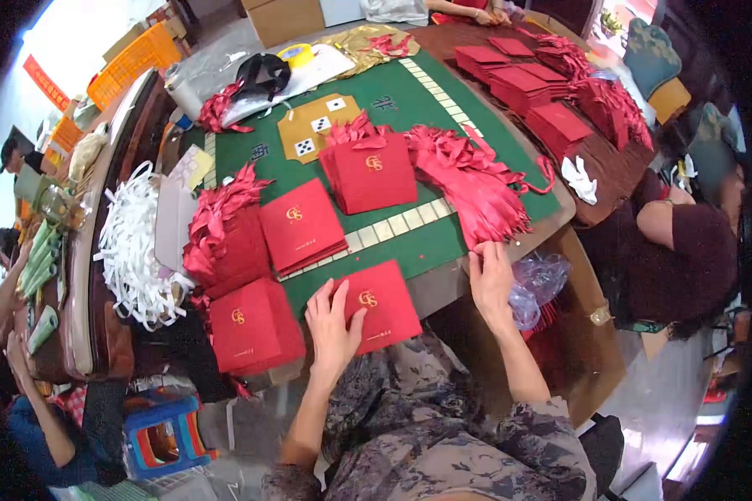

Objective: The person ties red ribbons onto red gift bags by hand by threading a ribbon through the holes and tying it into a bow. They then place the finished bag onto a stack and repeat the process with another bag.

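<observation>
My left hand (332, 327) lies on the left part of a flat red bag (384, 307) with a gold logo, at the table's near edge. Its fingers are spread on the bag's surface. To the right, my right hand (490, 271) has its fingertips pressed together at the lower end of a bundle of red ribbons (480, 196). Whether a single ribbon is between them is too small to tell. Beyond the flat bag are a stack of red bags (302, 227) and another stack with ribbon handles (368, 177). More red bags (255, 327) lie at the left corner.
White ribbons (138, 250) are piled at the left. Yellow tape (297, 55) lies at the back of the green table (426, 92). More red bags (522, 83) cover a brown table at right. A person in dark clothes (677, 250) sits at right. A clear plastic bag (536, 288) hangs near my right hand.
</observation>
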{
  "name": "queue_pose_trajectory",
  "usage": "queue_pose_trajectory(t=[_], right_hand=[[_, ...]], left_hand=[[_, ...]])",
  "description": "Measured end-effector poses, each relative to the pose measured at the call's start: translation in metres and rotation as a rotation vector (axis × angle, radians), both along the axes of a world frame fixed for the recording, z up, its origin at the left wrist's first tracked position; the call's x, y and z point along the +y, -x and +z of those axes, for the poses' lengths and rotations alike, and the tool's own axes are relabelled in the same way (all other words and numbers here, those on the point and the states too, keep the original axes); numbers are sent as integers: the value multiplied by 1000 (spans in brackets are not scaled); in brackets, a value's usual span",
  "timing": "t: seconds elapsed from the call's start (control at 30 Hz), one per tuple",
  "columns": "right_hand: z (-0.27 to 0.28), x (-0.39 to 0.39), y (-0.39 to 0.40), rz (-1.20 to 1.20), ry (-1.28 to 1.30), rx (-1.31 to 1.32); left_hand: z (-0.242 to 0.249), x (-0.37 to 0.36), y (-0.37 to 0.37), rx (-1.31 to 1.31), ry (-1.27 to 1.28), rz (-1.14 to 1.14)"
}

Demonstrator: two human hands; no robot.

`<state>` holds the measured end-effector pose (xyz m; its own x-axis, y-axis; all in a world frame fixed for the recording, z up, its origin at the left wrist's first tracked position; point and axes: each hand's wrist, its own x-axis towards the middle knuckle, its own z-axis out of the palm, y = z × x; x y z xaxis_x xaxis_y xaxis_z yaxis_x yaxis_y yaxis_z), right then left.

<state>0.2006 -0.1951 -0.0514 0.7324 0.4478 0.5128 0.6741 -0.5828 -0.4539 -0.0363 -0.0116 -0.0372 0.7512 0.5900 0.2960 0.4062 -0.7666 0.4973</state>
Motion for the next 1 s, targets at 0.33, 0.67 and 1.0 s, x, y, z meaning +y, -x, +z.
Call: queue_pose_trajectory(t=[0.33,0.67,1.0], right_hand=[[50,23,75,515,-148,207],[67,31,97,676,-204,574],[48,25,87,734,-189,365]], left_hand=[[26,3,-32,-261,239,-190],[23,-21,-35,-349,320,-297],[18,-31,-24,-282,638,-260]])
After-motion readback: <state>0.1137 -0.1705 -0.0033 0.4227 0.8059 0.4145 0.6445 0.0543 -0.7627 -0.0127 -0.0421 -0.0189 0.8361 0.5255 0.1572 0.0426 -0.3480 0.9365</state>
